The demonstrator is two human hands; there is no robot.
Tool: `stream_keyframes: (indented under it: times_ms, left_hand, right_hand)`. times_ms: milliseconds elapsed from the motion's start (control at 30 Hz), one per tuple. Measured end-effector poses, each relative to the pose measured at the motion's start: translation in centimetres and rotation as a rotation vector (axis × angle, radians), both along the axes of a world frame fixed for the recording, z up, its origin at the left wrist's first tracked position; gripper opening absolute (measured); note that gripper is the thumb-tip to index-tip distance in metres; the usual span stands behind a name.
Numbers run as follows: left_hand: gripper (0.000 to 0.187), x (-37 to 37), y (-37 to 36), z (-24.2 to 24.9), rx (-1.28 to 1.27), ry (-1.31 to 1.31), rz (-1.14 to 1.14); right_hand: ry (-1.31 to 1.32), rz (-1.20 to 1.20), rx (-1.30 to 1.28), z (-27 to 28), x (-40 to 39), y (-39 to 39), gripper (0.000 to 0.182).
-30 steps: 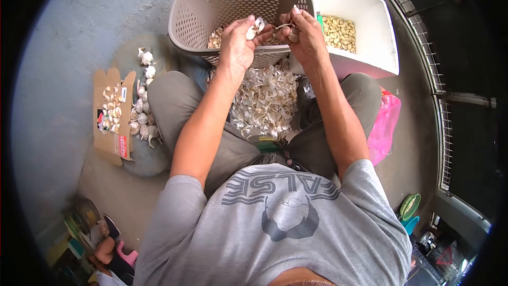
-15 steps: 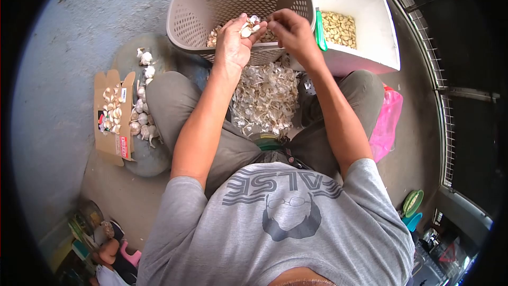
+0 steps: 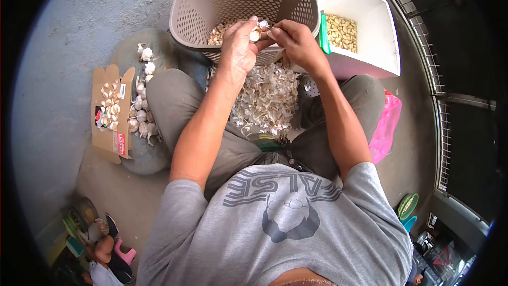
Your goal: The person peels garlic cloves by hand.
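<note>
My left hand (image 3: 238, 48) is cupped, palm up, around several garlic cloves (image 3: 255, 36) over the front rim of a grey-brown perforated basket (image 3: 188, 18). Right beside it, my right hand (image 3: 299, 45) pinches a small pale garlic piece (image 3: 271, 33) between thumb and fingers, its tips almost meeting the left fingers. Unpeeled cloves (image 3: 217, 36) lie inside the basket, partly hidden by my hands. Below, between my legs, is a heap of papery garlic skins (image 3: 267, 100). A green-handled tool (image 3: 324, 37) hangs over the edge of the white box, close to my right hand.
The white foam box (image 3: 365, 8) at the right holds peeled cloves (image 3: 342, 33). On the left, whole garlic bulbs (image 3: 140, 103) lie beside a cardboard box (image 3: 100, 143) of loose cloves (image 3: 110, 108). A pink bag (image 3: 386, 132) is by my right knee. Another person (image 3: 103, 251) sits lower left.
Both hands have shifted slightly right and down, and my right fingers have come closer to my left hand. The view has moved a little.
</note>
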State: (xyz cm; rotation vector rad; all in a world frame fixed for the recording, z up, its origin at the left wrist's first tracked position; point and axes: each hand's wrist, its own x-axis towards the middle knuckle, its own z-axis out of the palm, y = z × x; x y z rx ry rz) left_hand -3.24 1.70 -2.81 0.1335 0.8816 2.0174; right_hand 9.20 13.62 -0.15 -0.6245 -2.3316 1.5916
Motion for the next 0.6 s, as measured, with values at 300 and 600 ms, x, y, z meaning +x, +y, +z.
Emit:
stream_keyframes:
  times_ms: [300,600]
  left_hand:
    - [0.021,0.0,0.1,0.0,-0.025,0.017,-0.003]
    - [0.018,-1.9,0.4,-0.9,0.054,-0.078,-0.103]
  right_hand:
    - [0.176,-0.151,-0.311,-1.4,-1.1,1.1,0.023]
    - [0.134,-0.031,-0.370,-2.4,-0.8,1.2,0.025]
